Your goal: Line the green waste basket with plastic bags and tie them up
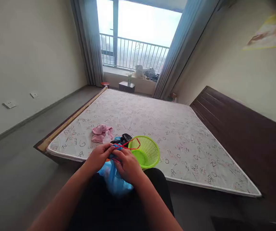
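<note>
My left hand (pixel 99 158) and my right hand (pixel 130 165) meet over my lap, both closed on the gathered top of a blue plastic bag (pixel 118 184). The bag's body hangs between my dark-clothed legs. A thin red cord (pixel 135 148) comes out at my fingers and loops right, across the rim of a lime-green plastic basket (pixel 155 152). A bit of orange shows beneath my left hand. Beyond my hands lie a crumpled black plastic bag (pixel 125 138) and a folded pink cloth (pixel 101 132). My fingers partly hide the bag's neck.
A mattress (pixel 138 112) with printed letters fills the bed frame, which has a wooden edge (pixel 73 118) at left and a dark headboard (pixel 236 125) at right. Farther off are a small dark table (pixel 126 86) with a bottle, a red stool (pixel 105 84), curtains and a railed window.
</note>
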Demonstrator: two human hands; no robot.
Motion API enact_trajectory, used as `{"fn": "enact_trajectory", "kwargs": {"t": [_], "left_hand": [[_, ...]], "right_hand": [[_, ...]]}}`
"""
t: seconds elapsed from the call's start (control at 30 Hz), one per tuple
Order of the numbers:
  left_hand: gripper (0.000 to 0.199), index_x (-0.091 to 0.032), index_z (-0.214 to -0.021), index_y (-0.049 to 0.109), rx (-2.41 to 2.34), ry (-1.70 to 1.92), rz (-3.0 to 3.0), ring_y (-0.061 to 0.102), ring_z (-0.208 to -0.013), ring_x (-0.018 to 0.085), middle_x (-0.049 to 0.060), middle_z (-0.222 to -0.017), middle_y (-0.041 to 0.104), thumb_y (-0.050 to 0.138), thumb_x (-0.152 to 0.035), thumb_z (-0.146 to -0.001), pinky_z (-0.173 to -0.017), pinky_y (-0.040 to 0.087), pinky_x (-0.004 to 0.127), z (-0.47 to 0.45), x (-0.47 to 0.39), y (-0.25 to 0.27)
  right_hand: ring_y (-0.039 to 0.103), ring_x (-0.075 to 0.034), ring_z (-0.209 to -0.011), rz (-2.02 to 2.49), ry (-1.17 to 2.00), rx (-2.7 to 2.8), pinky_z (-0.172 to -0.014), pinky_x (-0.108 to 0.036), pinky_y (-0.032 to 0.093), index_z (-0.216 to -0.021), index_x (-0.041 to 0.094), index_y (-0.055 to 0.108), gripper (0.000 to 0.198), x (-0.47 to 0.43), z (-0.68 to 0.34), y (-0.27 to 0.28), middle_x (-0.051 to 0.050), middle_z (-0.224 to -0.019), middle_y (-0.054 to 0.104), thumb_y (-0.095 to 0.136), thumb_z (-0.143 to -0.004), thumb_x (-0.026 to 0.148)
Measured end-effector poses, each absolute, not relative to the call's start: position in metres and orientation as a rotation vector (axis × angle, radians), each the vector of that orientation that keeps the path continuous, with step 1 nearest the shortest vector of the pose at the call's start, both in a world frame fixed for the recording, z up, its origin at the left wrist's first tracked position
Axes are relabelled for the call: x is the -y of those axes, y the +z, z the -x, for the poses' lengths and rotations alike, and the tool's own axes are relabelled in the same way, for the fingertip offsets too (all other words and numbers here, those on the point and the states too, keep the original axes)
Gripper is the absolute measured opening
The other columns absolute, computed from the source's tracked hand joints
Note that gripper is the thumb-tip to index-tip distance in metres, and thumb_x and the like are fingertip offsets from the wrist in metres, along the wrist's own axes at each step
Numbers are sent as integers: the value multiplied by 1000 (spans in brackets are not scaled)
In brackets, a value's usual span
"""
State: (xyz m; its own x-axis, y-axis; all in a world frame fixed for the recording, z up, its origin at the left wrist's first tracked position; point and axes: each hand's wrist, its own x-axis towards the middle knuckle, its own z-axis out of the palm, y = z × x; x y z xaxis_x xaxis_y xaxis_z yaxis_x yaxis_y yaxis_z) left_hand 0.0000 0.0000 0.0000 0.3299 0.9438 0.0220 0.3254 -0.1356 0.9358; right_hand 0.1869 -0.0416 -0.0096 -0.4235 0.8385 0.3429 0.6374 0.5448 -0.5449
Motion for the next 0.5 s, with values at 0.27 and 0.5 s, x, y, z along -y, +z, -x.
{"fn": "enact_trajectory", "kwargs": {"t": [0.27,0.5], "left_hand": [[40,-19,-75,65,-1220,708,-1827,55,-69,17,1,-71,63,51,-51,-94,-64,41,27,6,3,17],[46,-20,-69,64,-1425,525,-2039,56,-66,19,1,-66,62,49,-58,-90,-63,38,28,37,-15,22]], "right_hand": [[64,-19,-92,1139,612,2266,-80,-30,50,-113,26,64,26,51,-209,1,-3,-102,68,70,-93,40],[62,-20,-95,1456,397,2246,-79,-31,48,-81,22,64,15,41,-260,0,-6,-106,67,68,-94,29]]}}
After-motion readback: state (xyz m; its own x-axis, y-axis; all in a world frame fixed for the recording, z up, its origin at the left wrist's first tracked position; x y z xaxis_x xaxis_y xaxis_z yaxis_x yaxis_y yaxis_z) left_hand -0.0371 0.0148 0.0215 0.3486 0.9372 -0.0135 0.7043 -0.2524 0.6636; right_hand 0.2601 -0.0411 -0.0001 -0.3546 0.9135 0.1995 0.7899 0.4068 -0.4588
